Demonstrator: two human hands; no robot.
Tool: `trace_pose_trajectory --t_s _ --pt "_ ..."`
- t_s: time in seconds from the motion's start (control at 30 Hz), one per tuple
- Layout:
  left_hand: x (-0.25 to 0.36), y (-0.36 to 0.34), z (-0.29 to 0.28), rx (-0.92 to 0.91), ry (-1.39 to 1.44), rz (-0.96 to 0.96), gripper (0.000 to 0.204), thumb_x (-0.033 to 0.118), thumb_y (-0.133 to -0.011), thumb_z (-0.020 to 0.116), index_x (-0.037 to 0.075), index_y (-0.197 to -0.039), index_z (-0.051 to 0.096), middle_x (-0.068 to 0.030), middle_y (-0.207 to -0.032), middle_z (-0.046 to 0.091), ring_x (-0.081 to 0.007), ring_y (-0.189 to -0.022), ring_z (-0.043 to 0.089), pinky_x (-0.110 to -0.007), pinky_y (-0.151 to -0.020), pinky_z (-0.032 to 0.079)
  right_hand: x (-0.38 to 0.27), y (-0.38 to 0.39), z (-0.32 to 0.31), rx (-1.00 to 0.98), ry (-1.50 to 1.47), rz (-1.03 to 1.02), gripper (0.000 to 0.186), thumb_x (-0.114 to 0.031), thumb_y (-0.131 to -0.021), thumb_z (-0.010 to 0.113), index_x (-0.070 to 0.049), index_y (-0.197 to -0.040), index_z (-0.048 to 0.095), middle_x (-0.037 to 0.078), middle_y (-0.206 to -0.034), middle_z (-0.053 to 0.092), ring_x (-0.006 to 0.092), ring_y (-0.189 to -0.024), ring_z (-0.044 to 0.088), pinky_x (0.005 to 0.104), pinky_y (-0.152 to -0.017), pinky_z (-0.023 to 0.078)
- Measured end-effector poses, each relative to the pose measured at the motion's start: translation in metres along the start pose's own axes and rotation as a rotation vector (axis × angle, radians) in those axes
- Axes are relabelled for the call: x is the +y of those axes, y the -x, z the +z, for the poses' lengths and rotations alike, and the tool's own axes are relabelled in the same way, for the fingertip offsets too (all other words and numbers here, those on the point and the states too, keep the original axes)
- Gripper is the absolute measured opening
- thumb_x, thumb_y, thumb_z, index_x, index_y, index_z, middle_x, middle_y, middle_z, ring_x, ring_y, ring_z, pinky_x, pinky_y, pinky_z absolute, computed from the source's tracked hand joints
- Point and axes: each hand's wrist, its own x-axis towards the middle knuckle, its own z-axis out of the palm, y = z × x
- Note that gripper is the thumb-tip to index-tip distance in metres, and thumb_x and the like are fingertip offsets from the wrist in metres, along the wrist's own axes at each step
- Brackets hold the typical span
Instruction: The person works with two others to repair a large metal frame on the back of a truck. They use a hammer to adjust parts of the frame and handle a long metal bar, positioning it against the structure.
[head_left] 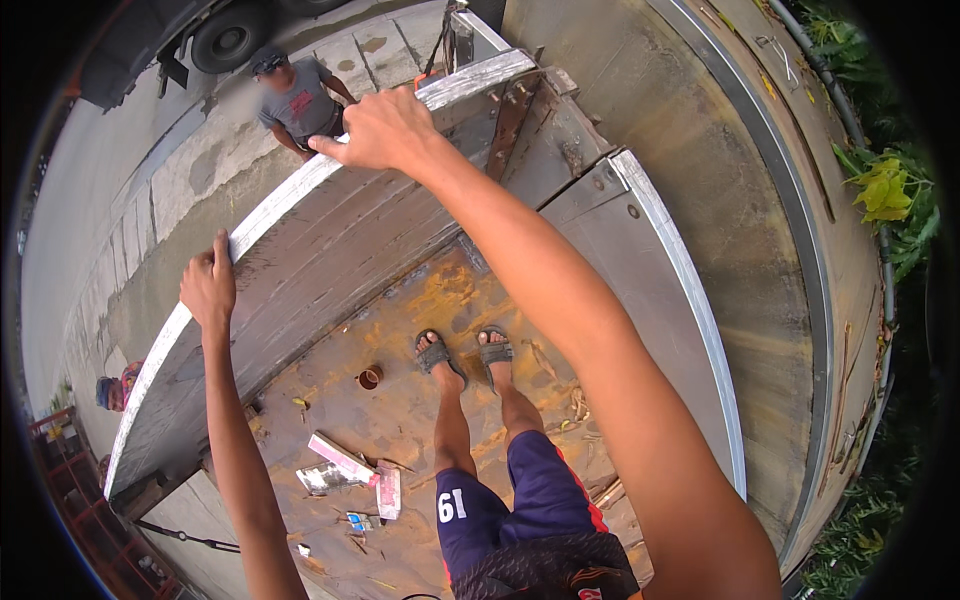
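I stand in a rusty metal truck bed (410,300) with both arms stretched out over its side wall (270,212), a long panel with a silver-painted top edge. My left hand (208,285) is closed on that edge, its fingers hooked over the rim. Farther along toward the corner, my right hand (385,130) grips the same edge, with its thumb lying along the top and the other fingertips hidden on the outer side. Beyond the right hand, the side wall meets a hinged corner post (540,110).
A brown cup-like container (369,377), pinkish broken pieces (345,458) and twigs lie near my sandalled feet. Opposite is another silver-edged wall (690,265), with a concrete wall (735,190) beyond. A person (300,100) stands outside; another (120,388) is farther left. A truck wheel (230,40) shows behind.
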Motion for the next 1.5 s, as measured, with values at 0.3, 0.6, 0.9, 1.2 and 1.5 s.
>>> trace_pose_trajectory --t_s 0.3,0.6,0.9,1.2,1.5 --pt "-0.003 0.043 0.001 0.13 0.209 0.008 0.044 0.038 -0.098 0.052 0.002 -0.109 0.074 -0.0231 -0.088 0.072 -0.0383 -0.088 0.07 -0.044 -0.083 0.051 -0.01 0.037 0.007 0.071 0.002 0.011 0.075 -0.073 -0.083 0.056 -0.001 -0.087 0.078 0.017 -0.067 0.069 0.0334 -0.073 0.069 0.0441 -0.097 0.049" --pt "0.008 0.073 -0.034 0.364 0.2 0.117 0.027 0.026 -0.093 0.057 0.005 -0.081 0.069 -0.0105 -0.08 0.066 -0.0277 -0.083 0.059 -0.04 -0.081 0.04 -0.042 0.05 -0.034 0.147 -0.009 0.028 0.059 -0.06 -0.089 0.062 -0.002 -0.096 0.075 0.016 -0.09 0.071 0.0347 -0.085 0.064 0.0443 -0.083 0.046" --pt "-0.01 0.072 -0.053 -0.079 0.219 0.243 0.065 0.067 -0.087 0.056 0.004 -0.091 0.07 -0.0131 -0.084 0.068 -0.0295 -0.086 0.064 -0.042 -0.081 0.045 -0.026 0.022 -0.044 -0.158 0.017 0.058 0.065 -0.065 -0.087 0.06 -0.002 -0.078 0.072 0.018 -0.075 0.069 0.0412 -0.078 0.065 0.052 -0.074 0.047" --pt "-0.109 0.033 -0.088 -0.651 0.061 0.368 0.063 0.067 -0.06 0.074 0.01 -0.086 0.077 -0.0152 -0.085 0.073 -0.0359 -0.085 0.071 -0.047 -0.073 0.056 -0.038 0.024 -0.056 -0.246 0.058 0.1 0.057 -0.055 -0.09 0.06 -0.002 -0.069 0.063 0.014 -0.067 0.065 0.0378 -0.066 0.064 0.0494 -0.066 0.047" --pt "-0.106 0.039 -0.096 -0.635 0.092 0.338 0.056 0.06 -0.058 0.076 0.009 -0.082 0.076 -0.0133 -0.08 0.072 -0.0359 -0.084 0.07 -0.046 -0.07 0.056 -0.029 0.029 -0.05 -0.281 0.046 0.11 0.054 -0.05 -0.09 0.062 -0.001 -0.069 0.061 0.015 -0.067 0.063 0.0376 -0.068 0.062 0.0505 -0.066 0.045"
